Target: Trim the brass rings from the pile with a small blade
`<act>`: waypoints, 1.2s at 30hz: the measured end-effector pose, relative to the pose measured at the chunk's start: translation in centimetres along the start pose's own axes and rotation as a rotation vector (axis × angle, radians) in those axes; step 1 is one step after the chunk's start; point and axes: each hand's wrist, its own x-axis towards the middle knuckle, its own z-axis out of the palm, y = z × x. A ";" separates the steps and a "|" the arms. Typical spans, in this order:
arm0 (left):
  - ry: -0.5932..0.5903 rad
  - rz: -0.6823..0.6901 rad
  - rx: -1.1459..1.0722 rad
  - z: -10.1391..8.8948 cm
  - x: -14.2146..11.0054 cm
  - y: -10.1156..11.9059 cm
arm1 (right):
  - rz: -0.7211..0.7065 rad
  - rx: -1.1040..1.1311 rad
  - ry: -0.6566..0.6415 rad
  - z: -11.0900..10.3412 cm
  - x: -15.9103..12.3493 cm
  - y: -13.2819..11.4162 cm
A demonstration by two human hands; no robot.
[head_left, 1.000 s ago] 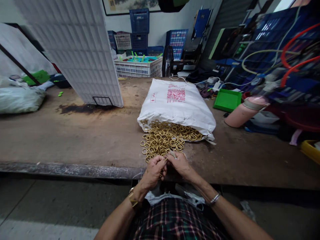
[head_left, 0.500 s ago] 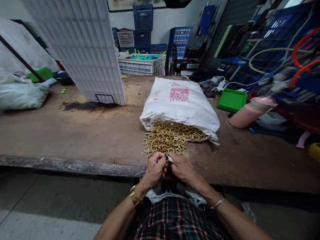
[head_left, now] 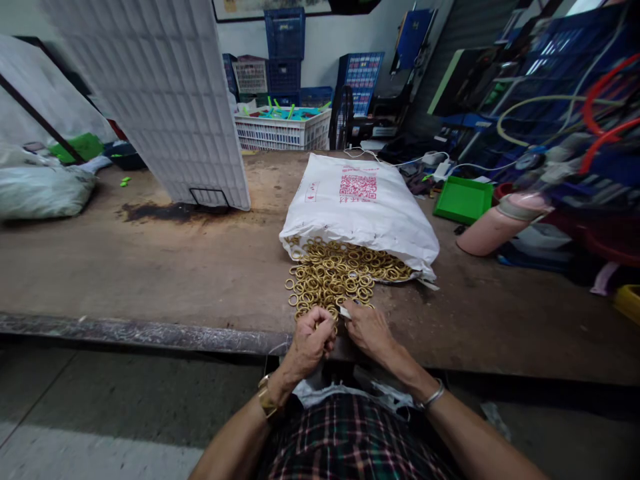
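The left hand [head_left: 313, 340] is clenching its grip just beside the gold-coloured rings [head_left: 327, 280]; its curled fingers are hiding their contents, so I cannot tell whether it is holding a ring. The right hand [head_left: 369, 330] is grasping a small pale strip [head_left: 345, 311] at its fingertips. The rings are lying heaped on the worktop [head_left: 175, 280], in and before the mouth of a white sack [head_left: 320, 213]. A green tray [head_left: 464, 200] and a pink bottle [head_left: 484, 232] are sitting to the sack's right

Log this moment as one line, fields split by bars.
left hand: curled, contents unclear | right hand: gripping small pale object | golden rings: heaped at mouth of white sack, spread onto table
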 end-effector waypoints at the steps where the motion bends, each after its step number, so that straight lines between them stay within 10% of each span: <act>1: -0.020 0.002 -0.009 0.0 -0.1 0.2 | 0.012 -0.002 0.001 0.0 0.1 0.3; 17: 0.012 -0.062 -0.027 -0.2 0.4 0.3 | 0.017 0.936 0.089 -1.1 0.5 -1.4; 36: -0.065 -0.084 -0.232 0.0 0.9 -0.8 | 0.090 1.045 0.024 0.1 0.7 -1.4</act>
